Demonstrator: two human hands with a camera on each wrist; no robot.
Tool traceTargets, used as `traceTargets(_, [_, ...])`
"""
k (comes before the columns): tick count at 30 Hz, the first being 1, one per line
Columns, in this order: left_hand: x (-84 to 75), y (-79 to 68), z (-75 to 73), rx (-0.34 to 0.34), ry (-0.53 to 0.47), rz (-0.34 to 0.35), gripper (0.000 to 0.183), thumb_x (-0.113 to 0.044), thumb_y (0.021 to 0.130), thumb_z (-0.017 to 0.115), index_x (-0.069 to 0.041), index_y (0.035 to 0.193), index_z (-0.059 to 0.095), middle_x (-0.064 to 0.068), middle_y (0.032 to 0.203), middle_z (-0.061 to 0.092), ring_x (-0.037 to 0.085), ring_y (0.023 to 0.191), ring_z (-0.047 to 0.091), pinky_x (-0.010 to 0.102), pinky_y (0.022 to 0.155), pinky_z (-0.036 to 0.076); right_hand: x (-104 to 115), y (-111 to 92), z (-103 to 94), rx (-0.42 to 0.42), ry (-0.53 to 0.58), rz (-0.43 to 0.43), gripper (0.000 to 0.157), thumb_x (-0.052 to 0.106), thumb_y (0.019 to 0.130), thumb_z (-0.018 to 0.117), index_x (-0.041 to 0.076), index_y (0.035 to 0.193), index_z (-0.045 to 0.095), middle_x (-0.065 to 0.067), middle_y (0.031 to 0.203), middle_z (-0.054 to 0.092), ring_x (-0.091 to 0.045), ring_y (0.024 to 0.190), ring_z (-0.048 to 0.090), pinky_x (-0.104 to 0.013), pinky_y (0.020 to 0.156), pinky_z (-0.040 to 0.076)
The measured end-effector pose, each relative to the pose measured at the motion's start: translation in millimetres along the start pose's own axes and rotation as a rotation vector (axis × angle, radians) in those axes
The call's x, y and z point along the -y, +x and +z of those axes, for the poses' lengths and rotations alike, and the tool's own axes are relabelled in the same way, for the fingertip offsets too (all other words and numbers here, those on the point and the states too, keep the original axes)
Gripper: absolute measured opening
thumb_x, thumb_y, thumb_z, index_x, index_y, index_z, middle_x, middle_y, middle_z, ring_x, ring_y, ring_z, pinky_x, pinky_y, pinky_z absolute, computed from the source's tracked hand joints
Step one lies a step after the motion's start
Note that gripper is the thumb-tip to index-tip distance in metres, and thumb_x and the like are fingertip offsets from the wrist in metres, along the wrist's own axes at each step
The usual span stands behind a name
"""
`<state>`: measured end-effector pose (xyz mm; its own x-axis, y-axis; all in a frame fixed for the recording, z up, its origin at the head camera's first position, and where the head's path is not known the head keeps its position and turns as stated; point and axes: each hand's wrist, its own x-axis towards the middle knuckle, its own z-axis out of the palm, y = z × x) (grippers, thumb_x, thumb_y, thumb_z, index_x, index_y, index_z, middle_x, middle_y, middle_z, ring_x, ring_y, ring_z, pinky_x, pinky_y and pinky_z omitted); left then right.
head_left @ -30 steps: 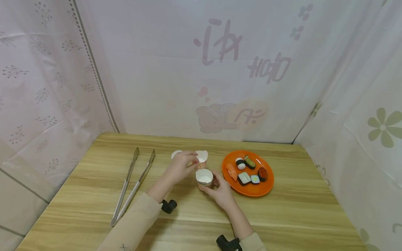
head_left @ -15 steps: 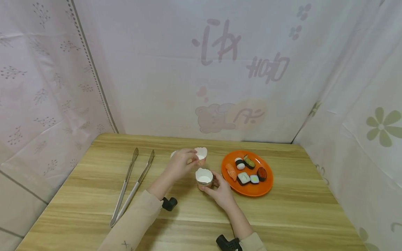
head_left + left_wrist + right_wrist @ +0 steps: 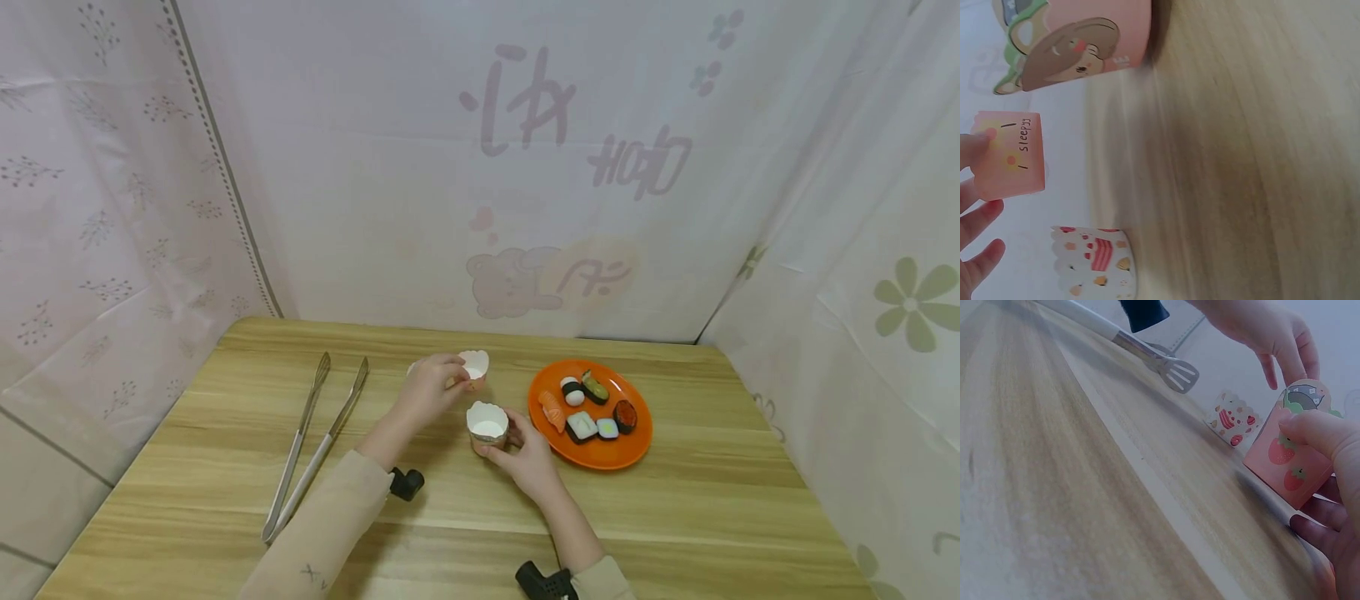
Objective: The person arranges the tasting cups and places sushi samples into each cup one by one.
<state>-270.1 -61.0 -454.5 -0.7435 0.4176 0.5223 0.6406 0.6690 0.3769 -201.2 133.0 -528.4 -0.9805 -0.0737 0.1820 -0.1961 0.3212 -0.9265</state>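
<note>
- Wood table (image 3: pixel 712 508), patterned curtain (image 3: pixel 337 167) behind.
- Your left hand (image 3: pixel 426 392) pinches the "sleepyy" cup (image 3: pixel 1019 156).
- Your right hand (image 3: pixel 531 460) grips strawberry cup (image 3: pixel 1291 456), nearer you, rightward.

Strawberry cup (image 3: pixel 487 427) in your right fingers (image 3: pixel 1310 428): printed paper, smooth and matt.
Sleepyy cup (image 3: pixel 1019 178) in your left fingers (image 3: pixel 984 259): paper too, matt.
Tongs (image 3: pixel 313 465) left of your left fingers: metal heads, smooth pale grips.
Plate (image 3: pixel 600 454) right of your right fingers: glossy, plastic-looking.
Tabletop (image 3: pixel 697 500) beneath your fingers: smooth wood grain, soft sheen.
Curtain (image 3: pixel 337 167) beyond your fingers: matt, creased cloth.
</note>
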Motion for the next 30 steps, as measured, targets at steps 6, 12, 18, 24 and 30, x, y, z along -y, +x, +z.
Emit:
traceTargets(6, [7.5,-1.2,8.7,0.002,0.02,-0.022,0.006,-0.017,0.074,0.074,-0.015,0.078,0.07,0.006,0.103,0.063,0.024,0.099,0.057,0.046,0.088,0.04,-0.1,0.3,0.0,-0.003,-0.005,-0.009,0.063,0.021,0.066,0.081,0.014,0.122,0.051,0.0,0.114,0.055,-0.014,0.098,0.057,-0.031,0.082,0.046])
traceTargets(12, [12.8,-1.0,17.8,0.025,0.081,-0.06,0.007,-0.023,0.075,0.073,-0.018,0.08,0.07,0.002,0.105,0.063,0.021,0.1,0.056,0.047,0.09,0.036,-0.1,0.5,0.1,-0.001,-0.007,-0.01,0.063,0.021,0.066,0.08,0.015,0.122,0.051,0.0,0.113,0.055,-0.013,0.097,0.057,-0.031,0.081,0.046])
traceTargets(18, [14.9,-0.7,21.3,0.036,0.074,-0.067,0.008,-0.023,0.074,0.074,-0.018,0.079,0.071,0.002,0.105,0.063,0.02,0.099,0.056,0.048,0.091,0.034,-1.1,0.3,0.1,-0.001,-0.013,-0.008,0.063,0.021,0.067,0.08,0.014,0.122,0.051,0.0,0.114,0.055,-0.014,0.097,0.057,-0.032,0.082,0.046])
traceTargets(24, [16.7,-0.8,23.8,0.04,0.075,-0.061,0.008,-0.022,0.073,0.075,-0.017,0.079,0.071,0.002,0.103,0.064,0.02,0.098,0.057,0.047,0.09,0.035,-2.1,0.7,0.1,-0.003,-0.012,-0.01,0.063,0.021,0.067,0.08,0.013,0.122,0.051,0.0,0.114,0.054,-0.014,0.097,0.057,-0.031,0.082,0.046])
traceTargets(30, [17.6,-0.8,26.0,0.047,0.085,-0.053,0.009,-0.02,0.072,0.076,-0.017,0.079,0.071,0.002,0.102,0.064,0.02,0.097,0.057,0.046,0.089,0.036,-1.5,0.5,-0.1,0.003,-0.018,-0.01,0.063,0.024,0.067,0.08,0.014,0.122,0.051,-0.001,0.113,0.054,-0.015,0.096,0.057,-0.033,0.082,0.046])
